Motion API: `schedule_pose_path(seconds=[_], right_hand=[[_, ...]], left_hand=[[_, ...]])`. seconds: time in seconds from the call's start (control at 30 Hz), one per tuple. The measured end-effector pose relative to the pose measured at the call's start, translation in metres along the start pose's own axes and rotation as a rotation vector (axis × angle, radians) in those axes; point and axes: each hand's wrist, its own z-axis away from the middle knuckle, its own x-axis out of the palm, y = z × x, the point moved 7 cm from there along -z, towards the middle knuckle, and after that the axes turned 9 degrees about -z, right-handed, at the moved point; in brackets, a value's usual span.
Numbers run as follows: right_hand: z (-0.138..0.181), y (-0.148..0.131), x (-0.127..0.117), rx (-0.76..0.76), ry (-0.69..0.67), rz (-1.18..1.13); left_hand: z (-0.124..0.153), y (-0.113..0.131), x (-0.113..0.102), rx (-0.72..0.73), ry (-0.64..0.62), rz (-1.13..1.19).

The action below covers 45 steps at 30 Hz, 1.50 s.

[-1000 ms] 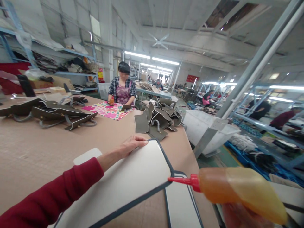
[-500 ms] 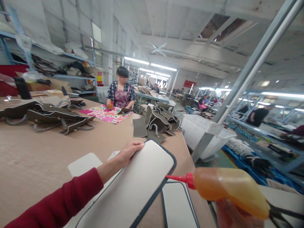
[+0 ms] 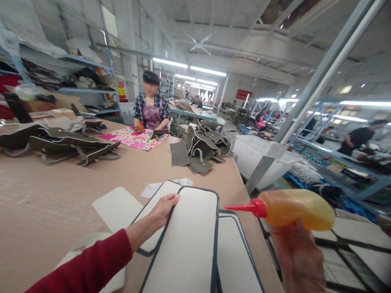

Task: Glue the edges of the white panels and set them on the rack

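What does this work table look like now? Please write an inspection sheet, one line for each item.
Surface: brown table, wide and flat.
Job's things: white panel with dark edging, overlapping similar panels; orange squeeze bottle, red nozzle pointing left.
Clutter: olive bag pieces, olive handbags, floral cloth.
Hands: left hand touches the white panel's edge, grip unclear; right hand holds the squeeze bottle.
Cables: nothing seen.
Surroundings: co-worker at the far end, white bin, shelves.
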Motion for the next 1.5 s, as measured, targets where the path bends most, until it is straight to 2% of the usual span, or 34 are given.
schedule_pose_path(seconds=[0.2, 0.37, 0.43, 0.57, 0.73, 0.93, 1.5], right_hand=[[-0.008, 0.011, -0.006, 0.043, 0.031, -0.026], [-0.012, 0.010, -0.011, 0.038, 0.009, 0.027], [-0.013, 0.008, -0.016, 0.019, 0.013, 0.031], [-0.014, 0.003, -0.027, -0.034, 0.019, 0.060], [-0.018, -0.001, -0.024, -0.099, -0.057, 0.103], [-0.025, 0.001, -0.020, -0.115, -0.067, 0.146], [-0.023, 0.016, -0.025, -0.067, -0.060, 0.196]], left_hand=[[0.002, -0.007, 0.008, 0.060, -0.058, 0.032], [0.027, -0.014, 0.029, 0.032, -0.304, 0.079], [0.040, -0.022, 0.029, -0.009, -0.351, 0.102], [0.052, -0.033, 0.017, -0.078, -0.311, 0.111], [0.045, -0.018, 0.007, -0.024, -0.222, 0.076], [0.042, -0.005, 0.010, -0.007, -0.269, 0.080], [0.036, -0.006, 0.010, -0.012, -0.292, 0.163]])
